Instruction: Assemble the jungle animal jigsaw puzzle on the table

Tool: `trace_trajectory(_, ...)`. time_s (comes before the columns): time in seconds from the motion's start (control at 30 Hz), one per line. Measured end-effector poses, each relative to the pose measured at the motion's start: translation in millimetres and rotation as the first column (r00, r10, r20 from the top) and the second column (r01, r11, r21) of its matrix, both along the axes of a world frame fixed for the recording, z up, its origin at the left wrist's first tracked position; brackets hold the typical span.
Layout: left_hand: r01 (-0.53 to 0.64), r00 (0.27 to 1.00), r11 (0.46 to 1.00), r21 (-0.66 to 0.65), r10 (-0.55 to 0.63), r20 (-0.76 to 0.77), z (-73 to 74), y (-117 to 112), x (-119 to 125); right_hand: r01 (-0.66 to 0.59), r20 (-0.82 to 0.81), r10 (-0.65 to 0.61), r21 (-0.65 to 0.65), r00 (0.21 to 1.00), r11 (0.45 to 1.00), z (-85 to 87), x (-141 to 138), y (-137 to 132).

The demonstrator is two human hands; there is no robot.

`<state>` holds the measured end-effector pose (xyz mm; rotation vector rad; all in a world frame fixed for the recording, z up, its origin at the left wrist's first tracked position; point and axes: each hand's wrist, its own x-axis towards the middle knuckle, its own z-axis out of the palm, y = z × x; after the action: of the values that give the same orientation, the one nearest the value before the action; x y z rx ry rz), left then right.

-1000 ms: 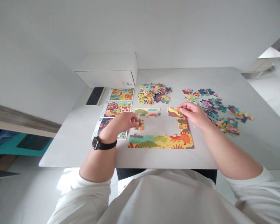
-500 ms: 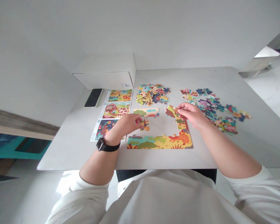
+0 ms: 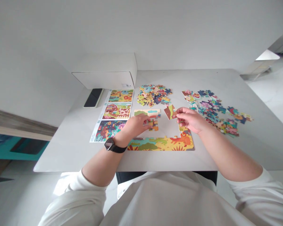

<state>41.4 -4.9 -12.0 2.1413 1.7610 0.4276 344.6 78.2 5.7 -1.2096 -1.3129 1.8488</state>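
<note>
My left hand [image 3: 135, 123], with a black watch on its wrist, pinches a small orange and brown puzzle piece [image 3: 153, 125] just above the table, inside the partly built puzzle [image 3: 160, 142]. That puzzle forms an L: a bottom strip with a crocodile and a lion, and a short column rising at its right end. My right hand [image 3: 190, 118] holds a yellow and brown puzzle piece [image 3: 169, 111] lifted and tilted above the column's top. A separate joined strip of pieces [image 3: 146, 112] lies just beyond my left fingers.
Two heaps of loose pieces lie on the white table [image 3: 226, 78]: one heap [image 3: 153, 94] at the middle back, a wider heap [image 3: 214, 110] to the right. A sheet of reference pictures [image 3: 113, 114], a black phone [image 3: 93, 97] and a white box [image 3: 106, 73] sit at the left.
My left hand has slid its piece to the right, towards the puzzle's middle. My right hand has lifted its piece off the column's top and carried it left, tilting it.
</note>
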Motion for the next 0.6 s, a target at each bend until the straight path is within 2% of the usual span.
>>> trace_trajectory(0.23,0.006,1.000,1.000,-0.012,-0.006,0.003,-1.6,0.5,1.9,0.012,0.012,-0.012,-0.010,1.000,1.000,-0.4,-1.5,-0.2)
trace_trajectory(0.37,0.011,0.998,0.999,0.037,-0.013,0.054,8.6,0.7,-12.8,0.043,0.011,-0.043,0.016,0.999,0.999,1.4,2.9,5.2)
trace_trajectory(0.47,-0.178,0.981,0.966,0.185,0.159,0.113,22.5,-0.1,-35.8,0.080,0.014,-0.081,0.048,0.997,0.996,1.5,10.3,11.8)
trace_trajectory(0.53,-0.342,0.938,0.902,0.262,0.310,0.156,30.1,-0.5,-51.3,0.098,0.025,-0.100,0.068,0.995,0.993,1.3,15.0,15.4)
trace_trajectory(0.6,-0.441,0.897,0.848,0.295,0.405,0.177,34.0,-0.7,-61.8,0.103,0.034,-0.106,0.085,0.994,0.991,1.4,18.0,17.6)
